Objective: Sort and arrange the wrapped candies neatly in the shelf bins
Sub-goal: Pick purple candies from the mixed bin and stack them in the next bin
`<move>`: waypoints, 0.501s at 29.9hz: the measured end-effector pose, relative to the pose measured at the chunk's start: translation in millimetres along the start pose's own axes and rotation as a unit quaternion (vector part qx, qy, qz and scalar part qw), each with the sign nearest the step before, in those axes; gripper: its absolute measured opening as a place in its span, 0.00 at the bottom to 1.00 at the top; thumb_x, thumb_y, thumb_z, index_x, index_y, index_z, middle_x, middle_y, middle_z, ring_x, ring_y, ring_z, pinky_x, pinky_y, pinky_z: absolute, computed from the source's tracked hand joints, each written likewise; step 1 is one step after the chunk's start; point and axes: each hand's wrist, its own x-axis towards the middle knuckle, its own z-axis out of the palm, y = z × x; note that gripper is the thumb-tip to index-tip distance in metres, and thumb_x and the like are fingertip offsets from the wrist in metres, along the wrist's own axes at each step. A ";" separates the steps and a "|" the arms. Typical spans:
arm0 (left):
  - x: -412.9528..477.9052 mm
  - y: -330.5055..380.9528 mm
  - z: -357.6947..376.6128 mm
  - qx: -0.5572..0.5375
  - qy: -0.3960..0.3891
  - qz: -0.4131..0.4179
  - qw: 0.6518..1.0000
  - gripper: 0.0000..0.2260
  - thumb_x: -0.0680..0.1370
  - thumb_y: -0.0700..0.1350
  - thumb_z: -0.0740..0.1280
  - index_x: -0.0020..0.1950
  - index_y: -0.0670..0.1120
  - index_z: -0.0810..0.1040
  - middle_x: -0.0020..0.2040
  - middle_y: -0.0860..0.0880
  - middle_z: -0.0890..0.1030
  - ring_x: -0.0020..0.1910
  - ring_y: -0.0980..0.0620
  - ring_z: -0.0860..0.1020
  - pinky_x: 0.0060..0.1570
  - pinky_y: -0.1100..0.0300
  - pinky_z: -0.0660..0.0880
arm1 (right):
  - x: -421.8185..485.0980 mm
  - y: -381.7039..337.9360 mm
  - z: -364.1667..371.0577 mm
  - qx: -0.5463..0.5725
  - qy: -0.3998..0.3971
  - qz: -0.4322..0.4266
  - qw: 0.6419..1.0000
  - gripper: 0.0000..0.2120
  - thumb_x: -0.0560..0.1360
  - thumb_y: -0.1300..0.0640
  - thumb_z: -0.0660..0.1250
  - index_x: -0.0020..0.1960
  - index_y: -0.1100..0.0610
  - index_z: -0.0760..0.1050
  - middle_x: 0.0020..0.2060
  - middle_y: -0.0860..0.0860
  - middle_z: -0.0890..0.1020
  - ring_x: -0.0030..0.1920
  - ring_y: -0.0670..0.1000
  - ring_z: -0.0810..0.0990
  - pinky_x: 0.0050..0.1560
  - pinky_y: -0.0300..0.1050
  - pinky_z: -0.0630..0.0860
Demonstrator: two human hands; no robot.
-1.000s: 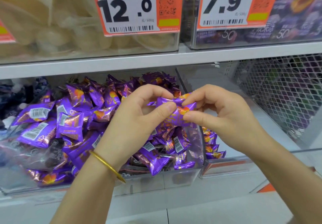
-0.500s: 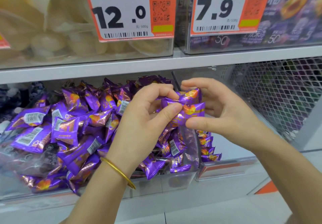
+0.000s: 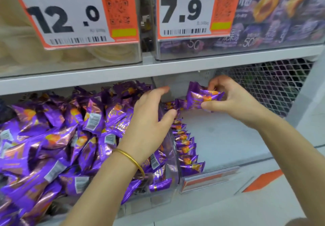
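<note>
My right hand (image 3: 232,99) pinches one purple wrapped candy (image 3: 202,96) between thumb and fingers, above the far end of the right bin. A neat row of upright purple candies (image 3: 186,148) lines that bin's left wall. My left hand (image 3: 151,120), a gold bangle on its wrist, hovers with relaxed fingers over the clear divider (image 3: 173,155) and holds nothing. A loose heap of purple candies (image 3: 61,138) fills the left bin.
The right bin's pale floor (image 3: 228,138) is bare beside the row. A wire mesh panel (image 3: 267,83) closes off the far right. The shelf above (image 3: 123,73) carries clear bins with price tags 12.0 (image 3: 70,13) and 7.9 (image 3: 184,9).
My left hand has let go of the candy and dropped toward the divider. My right hand has carried the candy up and right, over the right bin. The view has moved closer.
</note>
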 end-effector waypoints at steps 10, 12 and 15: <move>0.4 -11.7 14.3 0.026 0.038 0.030 0.998 0.17 0.76 0.43 0.59 0.65 0.47 0.71 0.59 0.53 0.69 0.62 0.51 0.69 0.63 0.49 0.70 | 48.2 83.7 9.7 -0.251 -0.129 0.079 0.956 0.18 0.68 0.62 0.73 0.50 0.57 0.67 0.37 0.48 0.72 0.34 0.44 0.68 0.30 0.31 0.65; 0.9 -12.2 15.4 0.027 0.039 0.025 0.999 0.18 0.75 0.45 0.57 0.64 0.49 0.71 0.59 0.52 0.70 0.62 0.50 0.69 0.62 0.49 0.70 | 54.1 89.7 14.2 -0.243 -0.134 0.067 0.958 0.19 0.68 0.62 0.73 0.52 0.57 0.66 0.41 0.49 0.73 0.37 0.46 0.70 0.32 0.30 0.66; 1.6 -13.1 17.3 0.024 0.042 0.023 0.999 0.16 0.76 0.43 0.58 0.64 0.49 0.72 0.59 0.52 0.70 0.62 0.49 0.69 0.62 0.48 0.70 | 56.9 97.2 20.5 -0.214 -0.148 0.035 0.965 0.26 0.68 0.61 0.74 0.61 0.57 0.67 0.52 0.50 0.75 0.49 0.50 0.75 0.45 0.35 0.71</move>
